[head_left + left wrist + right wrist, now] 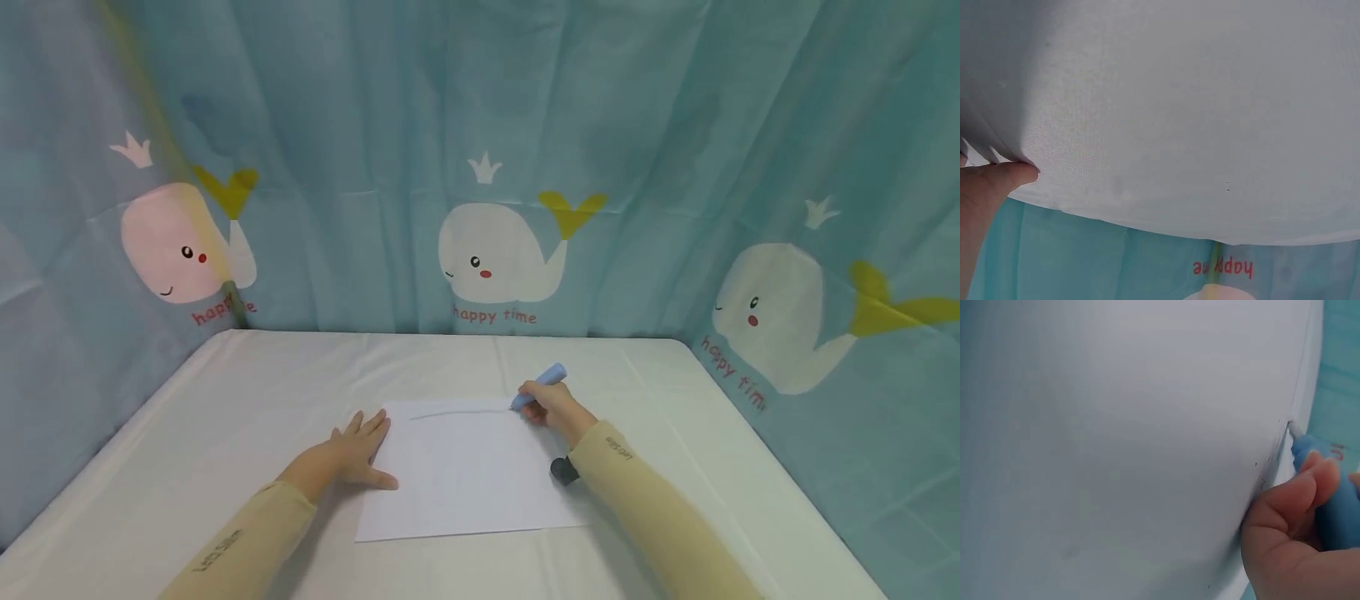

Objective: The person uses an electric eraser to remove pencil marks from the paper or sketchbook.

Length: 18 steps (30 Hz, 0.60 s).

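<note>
My right hand (pixel 553 408) grips a blue marker (pixel 542 384), fingers (pixel 1291 500) curled round its barrel, tip down on the sheet of paper (pixel 465 475) near its far right corner. A faint grey line (pixel 457 411) runs along the far edge of the sheet, from the left side across to the marker tip. In the right wrist view the pale tip meets the paper just past my thumb.

My left hand (pixel 352 454) lies flat, fingers straight and spread, pressing on the near left edge of the paper and partly on the counter (pixel 225 400). The left wrist view shows one fingertip (pixel 1013 174) against the white surface.

The paper sits mid-counter, between my two forearms. The counter is draped in white cloth. A teal curtain (pixel 675 125) printed with white whales and "happy time" lettering hangs behind and on both sides.
</note>
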{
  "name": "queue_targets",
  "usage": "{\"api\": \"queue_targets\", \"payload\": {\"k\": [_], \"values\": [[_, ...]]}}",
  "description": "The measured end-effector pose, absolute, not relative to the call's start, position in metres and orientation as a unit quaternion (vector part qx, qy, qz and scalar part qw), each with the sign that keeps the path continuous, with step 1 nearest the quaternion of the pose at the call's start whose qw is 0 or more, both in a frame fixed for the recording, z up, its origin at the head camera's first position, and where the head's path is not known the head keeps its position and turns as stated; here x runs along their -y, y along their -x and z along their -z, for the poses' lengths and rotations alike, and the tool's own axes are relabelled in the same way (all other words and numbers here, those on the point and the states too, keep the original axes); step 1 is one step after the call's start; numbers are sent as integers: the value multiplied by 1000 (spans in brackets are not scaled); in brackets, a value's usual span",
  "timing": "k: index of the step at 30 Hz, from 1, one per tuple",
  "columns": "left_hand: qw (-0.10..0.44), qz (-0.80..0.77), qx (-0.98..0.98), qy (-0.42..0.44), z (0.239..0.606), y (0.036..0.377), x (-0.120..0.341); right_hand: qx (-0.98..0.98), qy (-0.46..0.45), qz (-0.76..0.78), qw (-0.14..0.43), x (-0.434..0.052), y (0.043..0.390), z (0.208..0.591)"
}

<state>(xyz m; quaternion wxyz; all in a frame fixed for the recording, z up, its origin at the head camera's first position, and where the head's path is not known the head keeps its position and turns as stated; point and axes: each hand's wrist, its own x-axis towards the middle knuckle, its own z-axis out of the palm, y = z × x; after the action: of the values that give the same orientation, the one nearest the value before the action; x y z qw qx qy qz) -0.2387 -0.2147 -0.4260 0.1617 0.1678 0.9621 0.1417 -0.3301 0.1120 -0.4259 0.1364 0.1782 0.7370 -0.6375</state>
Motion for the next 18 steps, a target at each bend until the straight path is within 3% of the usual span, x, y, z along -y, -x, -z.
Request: {"api": "queue_targets", "payload": {"k": [18], "values": [[156,-141,-961,-178,432,241,219,-743,-175,630,142,-117,329,424]]}}
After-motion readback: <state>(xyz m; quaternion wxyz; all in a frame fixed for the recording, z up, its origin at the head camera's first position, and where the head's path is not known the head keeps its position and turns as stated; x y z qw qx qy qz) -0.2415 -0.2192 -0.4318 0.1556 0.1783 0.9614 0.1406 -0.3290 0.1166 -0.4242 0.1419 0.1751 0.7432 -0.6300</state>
